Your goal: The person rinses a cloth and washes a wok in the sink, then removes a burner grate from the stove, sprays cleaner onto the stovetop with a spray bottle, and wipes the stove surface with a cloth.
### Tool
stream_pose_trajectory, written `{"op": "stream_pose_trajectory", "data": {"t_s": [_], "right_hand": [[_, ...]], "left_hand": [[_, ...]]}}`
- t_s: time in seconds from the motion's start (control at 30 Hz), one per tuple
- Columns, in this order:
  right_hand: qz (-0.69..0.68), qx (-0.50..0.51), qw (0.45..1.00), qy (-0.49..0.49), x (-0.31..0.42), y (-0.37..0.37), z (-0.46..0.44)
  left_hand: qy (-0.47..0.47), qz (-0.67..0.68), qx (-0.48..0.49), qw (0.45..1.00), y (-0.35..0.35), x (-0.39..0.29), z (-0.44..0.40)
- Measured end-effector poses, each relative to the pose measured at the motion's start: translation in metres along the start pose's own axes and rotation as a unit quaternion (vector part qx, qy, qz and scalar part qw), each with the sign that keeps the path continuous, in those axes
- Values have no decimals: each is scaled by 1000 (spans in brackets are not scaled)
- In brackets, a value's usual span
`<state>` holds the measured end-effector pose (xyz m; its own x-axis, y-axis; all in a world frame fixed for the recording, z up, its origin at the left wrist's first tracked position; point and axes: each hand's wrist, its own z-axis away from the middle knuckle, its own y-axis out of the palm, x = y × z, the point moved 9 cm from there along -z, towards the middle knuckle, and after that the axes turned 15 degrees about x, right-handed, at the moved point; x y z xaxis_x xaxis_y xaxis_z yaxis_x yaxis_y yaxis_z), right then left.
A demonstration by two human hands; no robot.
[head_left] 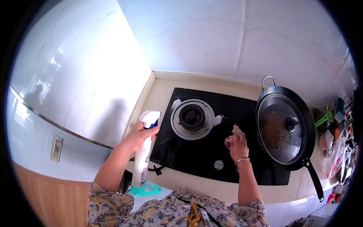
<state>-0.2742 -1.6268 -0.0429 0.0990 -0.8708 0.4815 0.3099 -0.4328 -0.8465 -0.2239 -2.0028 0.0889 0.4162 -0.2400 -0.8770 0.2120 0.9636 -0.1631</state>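
Observation:
My left hand (140,136) is wrapped round the neck of a white spray bottle (142,162) with a blue collar, held upright left of the black gas stove (196,157). In my right hand (238,147) is a crumpled whitish cloth (237,131), pinched over the stove's middle. White foam (218,120) lies on the glass just right of the ringed burner (191,116). A second foam patch (176,103) sits at that burner's upper left. A stove knob (219,164) is below and left of my right hand.
A large black wok (312,145) with a glass lid (281,130) covers the stove's right side, its handle (315,181) pointing toward the front. Utensils and a plastic bag (337,157) crowd the far right. A wall (90,72) bounds the left.

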Motion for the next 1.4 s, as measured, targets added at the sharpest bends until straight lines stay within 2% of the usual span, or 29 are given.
{"op": "stream_pose_trajectory", "data": {"t_s": [0.1, 0.17, 0.3, 0.33, 0.4, 0.47, 0.5, 0.67, 0.7, 0.73, 0.77, 0.83, 0.97, 1.1, 1.17, 1.23, 1.33, 1.37, 1.4], "right_hand": [[12, -41, 999, -7, -2, 1, 1], [24, -5, 1000, -13, 0, 4, -3], [6, 16, 1000, 24, 3, -5, 0], [11, 8, 1000, 20, 3, -5, 0], [40, -33, 999, -5, 7, -8, 3], [18, -5, 1000, 9, 0, -4, 2], [-5, 26, 999, 19, -1, -1, 2], [2, -16, 1000, 7, -9, 8, -1], [13, -41, 999, 1, -6, 4, 0], [25, -66, 998, -5, -3, 0, 1], [24, -64, 998, -5, -3, -2, 1], [-9, 16, 1000, 25, -3, -1, 0], [13, 9, 1000, 15, -1, -1, 0], [24, 25, 999, 20, -1, 0, 0], [18, 36, 999, 26, -1, 2, 0], [-5, -40, 999, -1, 4, -9, 4], [-31, -1, 1000, 2, 3, -10, 3], [-32, -1, 999, 5, 3, -10, 3], [-12, -14, 1000, -7, 5, -11, 3]], "left_hand": [[29, -7, 46, 999, 17, -17, -8], [42, -29, 21, 998, 26, -42, -21], [90, 6, 68, 994, 62, -76, -62], [88, 36, 58, 994, 69, -75, -74], [67, -5, 75, 995, 81, -84, -88], [65, -25, 77, 995, 84, -86, -102], [76, -26, 81, 993, 84, -87, -108], [134, -2, 79, 988, 71, -94, -107], [94, -8, 39, 995, 61, -92, -103], [101, 1, 34, 994, 53, -92, -104], [107, 12, 28, 994, 45, -91, -105], [101, 31, 5, 994, 30, -85, -102], [77, 26, -36, 996, -4, -62, -102], [72, 16, -52, 996, -6, -60, -81], [46, 9, 11, 999, 13, -62, -69], [66, -6, 87, 994, 42, -62, -60], [114, 15, 167, 979, 96, -65, -51], [78, -17, 203, 976, 111, -57, -51], [90, -28, 219, 971, 125, -55, -49]]}}
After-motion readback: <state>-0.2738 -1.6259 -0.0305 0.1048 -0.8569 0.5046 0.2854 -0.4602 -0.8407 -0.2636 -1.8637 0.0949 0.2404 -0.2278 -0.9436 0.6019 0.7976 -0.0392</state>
